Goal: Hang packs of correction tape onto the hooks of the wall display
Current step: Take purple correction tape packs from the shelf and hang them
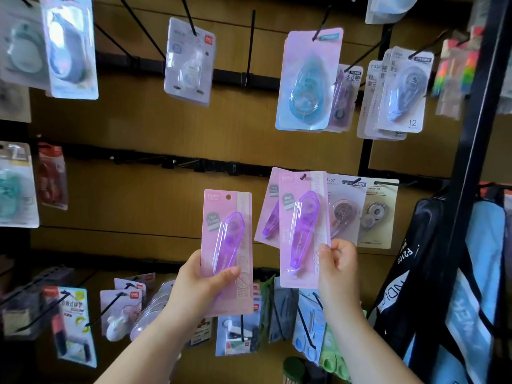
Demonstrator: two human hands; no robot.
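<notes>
We see a pink matt card pack (227, 245) under a glossy clear plastic blister, its translucent purple plastic tape dispenser (225, 239) smooth and shiny. The second pink card pack (302, 231) on its thin black metal hook (303, 176) looks the same. The brown wood-grain wall panel (144, 126) behind seems matt, with dull black metal rails (155, 162).

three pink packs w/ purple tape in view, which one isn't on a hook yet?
The pink pack in the left hand: its hang hole is empty, clear of the display. The pack pinched by the right hand has a hook through its hole; the third hangs behind it.
</notes>
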